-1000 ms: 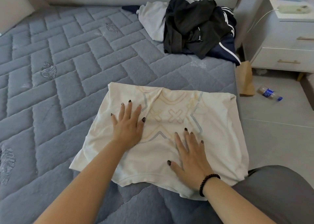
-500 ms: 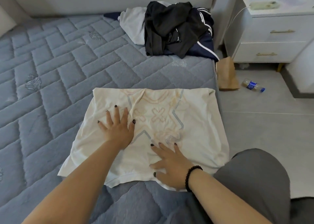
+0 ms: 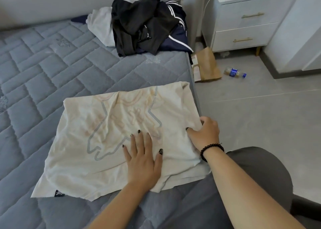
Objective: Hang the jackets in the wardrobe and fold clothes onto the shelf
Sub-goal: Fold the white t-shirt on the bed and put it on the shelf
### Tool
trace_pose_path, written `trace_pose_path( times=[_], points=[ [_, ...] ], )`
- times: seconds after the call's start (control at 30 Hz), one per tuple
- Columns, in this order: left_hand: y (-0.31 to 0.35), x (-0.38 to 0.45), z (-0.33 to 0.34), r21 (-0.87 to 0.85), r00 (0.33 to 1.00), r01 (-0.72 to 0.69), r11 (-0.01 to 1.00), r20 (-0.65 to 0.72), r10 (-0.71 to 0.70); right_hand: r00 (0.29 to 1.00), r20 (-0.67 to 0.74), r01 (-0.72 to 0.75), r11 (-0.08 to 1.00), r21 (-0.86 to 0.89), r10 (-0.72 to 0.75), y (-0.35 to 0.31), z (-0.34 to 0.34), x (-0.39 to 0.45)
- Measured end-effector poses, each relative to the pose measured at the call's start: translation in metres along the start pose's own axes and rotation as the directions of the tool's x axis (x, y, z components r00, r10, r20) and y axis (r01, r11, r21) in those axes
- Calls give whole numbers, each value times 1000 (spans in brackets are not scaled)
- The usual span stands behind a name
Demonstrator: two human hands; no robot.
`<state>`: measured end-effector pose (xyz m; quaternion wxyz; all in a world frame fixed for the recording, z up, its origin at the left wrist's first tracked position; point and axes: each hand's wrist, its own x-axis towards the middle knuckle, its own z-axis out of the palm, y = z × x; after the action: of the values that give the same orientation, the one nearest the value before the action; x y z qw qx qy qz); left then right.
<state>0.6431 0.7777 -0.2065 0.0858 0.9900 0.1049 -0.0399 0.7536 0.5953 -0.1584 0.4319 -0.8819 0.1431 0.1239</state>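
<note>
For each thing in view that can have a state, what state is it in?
cream shirt: partly folded, flat on bed
left hand: flat, pressing shirt
right hand: grips shirt's right edge
dark clothes pile: unfolded heap
nightstand drawers: closed
bottle: lying on floor

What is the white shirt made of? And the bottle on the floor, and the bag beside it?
The white shirt looks like soft knit cloth, maybe cotton: matte, and it wrinkles under the left hand and in the right hand. The bottle looks like clear shiny plastic. The bag looks like brown paper, dull and creased.
</note>
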Motion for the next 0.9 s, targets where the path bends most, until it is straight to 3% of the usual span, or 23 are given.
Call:
trace_pose_path(
  times=[0.13, 0.27, 0.33, 0.43, 0.5, 0.6, 0.73, 0.9],
  points=[
    [45, 35, -9, -142, 986, -166, 976, -32, 163, 998, 41, -50, 998, 34, 48, 9, -7, -2],
    [85, 97, -29, -321, 976, -18, 947, -212, -53, 990, 105, -95, 994, 54, 89, 20, -20, -7],
    [101, 135, -38, -270, 979, 91, 958, -150, -135, 976, 197, -107, 993, 45, 96, 23, -24, -9],
    [122, 186, -49, -178, 978, 208, 962, 49, -203, 933, 344, -104, 994, -29, 108, 27, -24, -11],
    [134, 208, -50, -146, 967, 223, 964, 154, -201, 924, 362, -109, 993, -55, 121, 27, -24, -10],
    [149, 220, -48, 39, 943, 232, 972, 235, -234, 923, 360, -103, 989, -106, 135, 25, -23, -4],
    [155, 225, -37, 39, 950, 259, 965, 170, -261, 891, 442, -10, 977, -211, 104, 26, -16, -1],
    [138, 220, -32, -99, 976, 214, 972, 66, -208, 865, 498, -19, 995, -99, 66, 29, -20, 3]
  ],
)
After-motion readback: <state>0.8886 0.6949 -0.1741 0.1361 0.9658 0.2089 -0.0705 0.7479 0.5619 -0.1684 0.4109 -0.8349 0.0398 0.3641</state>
